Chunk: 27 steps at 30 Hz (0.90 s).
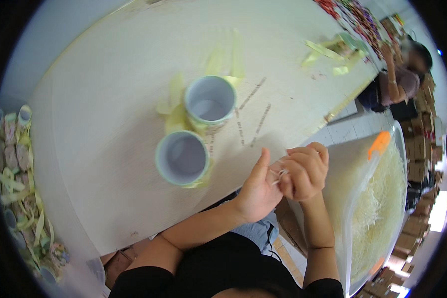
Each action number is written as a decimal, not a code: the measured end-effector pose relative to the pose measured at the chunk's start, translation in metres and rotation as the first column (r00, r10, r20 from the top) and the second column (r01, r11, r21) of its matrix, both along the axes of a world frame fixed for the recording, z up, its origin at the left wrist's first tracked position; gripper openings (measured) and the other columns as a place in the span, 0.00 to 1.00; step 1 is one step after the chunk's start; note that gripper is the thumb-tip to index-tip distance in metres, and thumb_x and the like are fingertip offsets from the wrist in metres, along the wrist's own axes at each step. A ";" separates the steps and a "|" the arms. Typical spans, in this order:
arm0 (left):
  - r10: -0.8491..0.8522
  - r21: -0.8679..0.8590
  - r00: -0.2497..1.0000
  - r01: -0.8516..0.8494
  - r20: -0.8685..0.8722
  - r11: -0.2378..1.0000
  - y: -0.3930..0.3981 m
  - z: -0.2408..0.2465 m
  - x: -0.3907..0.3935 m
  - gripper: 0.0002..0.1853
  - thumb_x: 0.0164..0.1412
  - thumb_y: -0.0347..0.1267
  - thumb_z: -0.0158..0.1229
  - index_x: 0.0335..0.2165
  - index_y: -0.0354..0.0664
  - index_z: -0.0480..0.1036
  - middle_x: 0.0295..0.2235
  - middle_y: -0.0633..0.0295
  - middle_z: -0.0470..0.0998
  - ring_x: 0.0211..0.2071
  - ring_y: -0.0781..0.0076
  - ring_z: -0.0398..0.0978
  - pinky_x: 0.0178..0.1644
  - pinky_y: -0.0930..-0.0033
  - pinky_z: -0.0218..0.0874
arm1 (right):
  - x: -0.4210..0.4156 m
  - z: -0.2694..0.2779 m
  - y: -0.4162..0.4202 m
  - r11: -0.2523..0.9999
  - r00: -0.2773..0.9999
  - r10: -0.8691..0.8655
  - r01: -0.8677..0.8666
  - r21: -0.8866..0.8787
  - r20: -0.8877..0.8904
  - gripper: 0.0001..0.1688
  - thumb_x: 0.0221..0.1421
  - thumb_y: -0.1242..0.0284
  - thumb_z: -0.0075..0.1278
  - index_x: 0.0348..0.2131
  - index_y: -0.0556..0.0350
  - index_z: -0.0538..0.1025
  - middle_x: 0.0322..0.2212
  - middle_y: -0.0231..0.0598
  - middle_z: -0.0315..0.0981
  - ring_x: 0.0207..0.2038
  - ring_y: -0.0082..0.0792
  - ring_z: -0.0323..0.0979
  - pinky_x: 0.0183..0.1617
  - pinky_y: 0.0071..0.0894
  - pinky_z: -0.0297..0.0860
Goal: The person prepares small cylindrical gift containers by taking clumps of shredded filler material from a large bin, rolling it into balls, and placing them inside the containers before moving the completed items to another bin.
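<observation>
My left hand (259, 195) is palm up with its thumb raised, and its fingers are mostly hidden behind my right hand (306, 173). The curled fingers of the right hand press against that palm and pinch a few thin white strands (281, 174), blurred between the two hands. Left of the hands, two pale blue-green round containers (181, 158) stand on the white table, mouths up. The farther container (210, 98) touches or nearly touches the nearer one. Yellow ribbons (177, 115) trail from them over the tabletop.
At my right stands a clear plastic tub (348, 208) of pale shredded filler (380, 208), with orange handles. A clear bin (85, 272) at far left holds ribboned containers (16, 160). More ribboned containers (348, 46) lie at the table's far right. Another person (402, 78) sits beyond.
</observation>
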State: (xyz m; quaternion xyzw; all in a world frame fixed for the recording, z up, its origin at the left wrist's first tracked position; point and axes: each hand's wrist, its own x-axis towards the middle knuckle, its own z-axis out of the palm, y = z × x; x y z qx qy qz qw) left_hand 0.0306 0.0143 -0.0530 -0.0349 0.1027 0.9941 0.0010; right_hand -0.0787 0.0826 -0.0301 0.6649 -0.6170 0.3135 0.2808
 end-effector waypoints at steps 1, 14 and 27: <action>0.052 0.019 0.999 -0.052 0.010 0.998 -0.002 0.004 0.002 0.38 0.58 0.58 0.24 0.50 0.37 0.56 0.49 0.62 0.61 0.51 0.75 0.57 0.54 0.68 0.46 | -0.003 -0.001 -0.009 0.999 0.999 0.037 -0.036 -0.041 0.029 0.10 0.47 0.70 0.45 0.19 0.57 0.69 0.19 0.37 0.66 0.19 0.32 0.66 0.24 0.28 0.60; 0.068 -0.005 0.995 -0.068 0.066 0.998 -0.014 -0.005 0.013 0.24 0.60 0.51 0.33 0.43 0.45 0.61 0.45 0.64 0.65 0.49 0.71 0.58 0.53 0.66 0.45 | 0.011 0.048 -0.156 0.852 0.898 0.257 -0.385 0.354 0.357 0.09 0.44 0.75 0.52 0.24 0.62 0.68 0.33 0.46 0.61 0.30 0.43 0.64 0.32 0.32 0.64; 0.082 -0.063 0.996 -0.080 0.041 0.995 0.002 -0.022 0.015 0.19 0.62 0.47 0.34 0.41 0.47 0.62 0.43 0.65 0.65 0.44 0.76 0.61 0.49 0.70 0.50 | -0.001 0.098 -0.121 0.601 0.903 0.200 -0.420 0.680 0.381 0.22 0.31 0.75 0.51 0.34 0.63 0.71 0.36 0.48 0.68 0.41 0.46 0.67 0.42 0.37 0.66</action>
